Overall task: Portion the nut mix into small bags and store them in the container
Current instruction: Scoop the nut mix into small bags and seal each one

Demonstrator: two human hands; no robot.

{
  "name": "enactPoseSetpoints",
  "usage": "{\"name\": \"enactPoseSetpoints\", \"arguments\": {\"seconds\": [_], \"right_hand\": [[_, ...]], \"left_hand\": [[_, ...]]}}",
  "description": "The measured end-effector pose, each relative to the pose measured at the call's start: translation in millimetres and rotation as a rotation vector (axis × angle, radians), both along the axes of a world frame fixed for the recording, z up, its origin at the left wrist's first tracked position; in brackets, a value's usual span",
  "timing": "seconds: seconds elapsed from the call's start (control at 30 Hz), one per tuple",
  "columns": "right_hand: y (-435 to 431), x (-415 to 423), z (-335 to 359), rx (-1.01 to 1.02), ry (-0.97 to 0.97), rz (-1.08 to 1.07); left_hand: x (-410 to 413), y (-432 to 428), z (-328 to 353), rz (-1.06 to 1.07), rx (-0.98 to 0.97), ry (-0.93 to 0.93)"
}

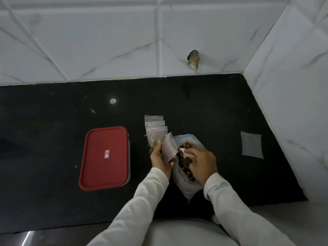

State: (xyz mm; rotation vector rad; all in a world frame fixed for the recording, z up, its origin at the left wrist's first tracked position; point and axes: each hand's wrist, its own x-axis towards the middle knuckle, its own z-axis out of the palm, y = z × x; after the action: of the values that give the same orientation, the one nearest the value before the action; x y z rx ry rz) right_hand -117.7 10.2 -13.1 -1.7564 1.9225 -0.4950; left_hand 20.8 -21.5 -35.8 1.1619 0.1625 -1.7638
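Observation:
A large clear bag of nut mix (184,181) stands open on the black counter, brown nuts showing inside. My right hand (201,162) reaches into its mouth and holds a small white scoop (182,151). My left hand (160,158) pinches a small empty zip bag (170,147), held tilted just left of the big bag's opening. Three small bags with nuts in them (155,132) lie overlapped on the counter behind my left hand. The container with a red lid (104,158) sits closed to the left.
One flat empty small bag (252,144) lies on the counter to the right. White tiled walls close off the back and the right side. The black counter (53,112) stretches left and back; its front edge runs near my body.

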Motion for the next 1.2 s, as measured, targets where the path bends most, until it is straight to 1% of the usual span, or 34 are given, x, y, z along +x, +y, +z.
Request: {"name": "enactPoseSetpoints", "arguments": {"seconds": [0.07, 0.13, 0.23, 0.3, 0.4, 0.47, 0.53, 0.57, 0.63, 0.7, 0.73, 0.8, 0.87, 0.93, 0.97, 1.0, 1.1, 1.13, 1.17, 1.2], "right_hand": [[2, -5, 3, 0.028, -0.022, 0.032], [7, -10, 3, 0.009, -0.034, 0.053], [15, -15, 1, -0.088, -0.055, -0.040], [17, -16, 1, -0.099, -0.026, -0.085], [12, -10, -2, -0.097, -0.025, -0.051], [14, -3, -6, -0.056, -0.016, -0.028], [16, 2, -8, -0.072, 0.008, -0.038], [16, 4, -8, -0.080, 0.020, -0.008], [13, 5, -10, 0.012, 0.078, 0.111], [6, 6, -14, 0.195, 0.178, 0.171], [6, 7, -14, 0.206, 0.194, 0.191], [6, 6, -24, 0.118, 0.216, 0.187], [6, 6, -28, 0.050, 0.211, 0.229], [2, 5, -21, 0.056, 0.246, 0.222], [0, 5, -18, 0.127, 0.299, 0.237], [-2, 5, -21, 0.142, 0.303, 0.266], [0, 5, -31, -0.031, 0.234, 0.236], [3, 7, -31, -0.104, 0.261, 0.221], [4, 6, -32, -0.099, 0.269, 0.167], [4, 3, -34, -0.078, 0.265, 0.157]], "left_hand": [[1, 0, -5, -0.001, 0.002, 0.029], [2, 1, -7, 0.004, -0.003, 0.040], [3, 3, -7, 0.001, -0.010, 0.048], [4, 4, -2, -0.012, -0.012, 0.051], [3, 5, 3, -0.045, -0.025, 0.021], [4, 6, 5, -0.070, -0.009, -0.003], [5, 6, 5, -0.094, 0.010, -0.023], [6, 7, 5, -0.101, 0.009, -0.026], [6, 8, 6, -0.115, -0.004, -0.027], [5, 8, 5, -0.132, -0.030, -0.028], [5, 8, 5, -0.138, -0.047, -0.032], [5, 8, 5, -0.144, -0.061, -0.039], [5, 8, 3, -0.149, -0.063, -0.043], [6, 8, 2, -0.153, -0.065, -0.035], [6, 8, 2, -0.152, -0.066, -0.033], [6, 8, 3, -0.152, -0.068, -0.034], [4, 8, 3, -0.141, -0.065, -0.034], [4, 8, 3, -0.136, -0.057, -0.034], [5, 7, 4, -0.134, -0.048, -0.034], [5, 7, 3, -0.135, -0.039, -0.036]]}}
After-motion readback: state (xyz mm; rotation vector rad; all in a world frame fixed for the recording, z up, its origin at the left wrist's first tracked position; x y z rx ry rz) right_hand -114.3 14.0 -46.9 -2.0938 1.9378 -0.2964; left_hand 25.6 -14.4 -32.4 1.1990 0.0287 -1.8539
